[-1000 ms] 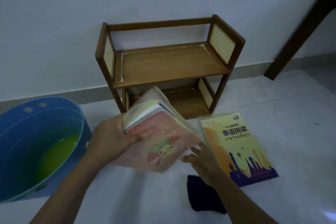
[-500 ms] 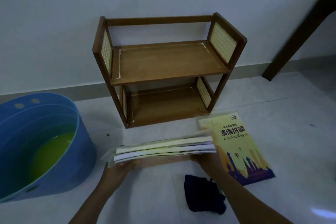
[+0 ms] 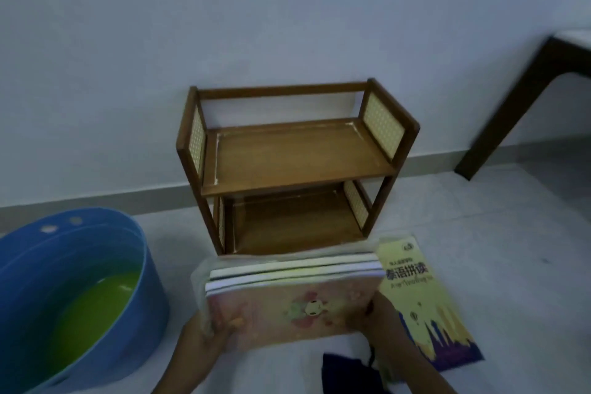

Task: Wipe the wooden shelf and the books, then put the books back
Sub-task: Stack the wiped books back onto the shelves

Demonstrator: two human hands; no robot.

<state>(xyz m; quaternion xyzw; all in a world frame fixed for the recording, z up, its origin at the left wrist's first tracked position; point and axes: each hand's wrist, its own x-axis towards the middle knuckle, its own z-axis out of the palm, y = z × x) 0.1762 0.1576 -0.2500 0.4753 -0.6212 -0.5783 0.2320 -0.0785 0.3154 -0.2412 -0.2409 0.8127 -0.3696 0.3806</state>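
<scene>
A small two-tier wooden shelf point(image 3: 297, 163) with woven side panels stands on the floor against the wall, both tiers bare. I hold a stack of thin books point(image 3: 287, 301), pink cover towards me, just in front of the lower tier. My left hand point(image 3: 204, 337) grips its left end and my right hand point(image 3: 379, 320) grips its right end. A yellow book point(image 3: 425, 304) with a purple skyline lies flat on the floor to the right. A dark cloth point(image 3: 348, 374) lies on the floor under my right forearm.
A blue tub point(image 3: 80, 265) holding green liquid stands at the left, close to my left arm. A dark table leg point(image 3: 518, 105) slants down at the far right. A pale tiled floor point(image 3: 511, 249) spreads around the shelf.
The book stack went from tilted and loose to squared between both hands, then tipped so its pink cover faces me. My view has pulled back, so the shelf sits lower in frame.
</scene>
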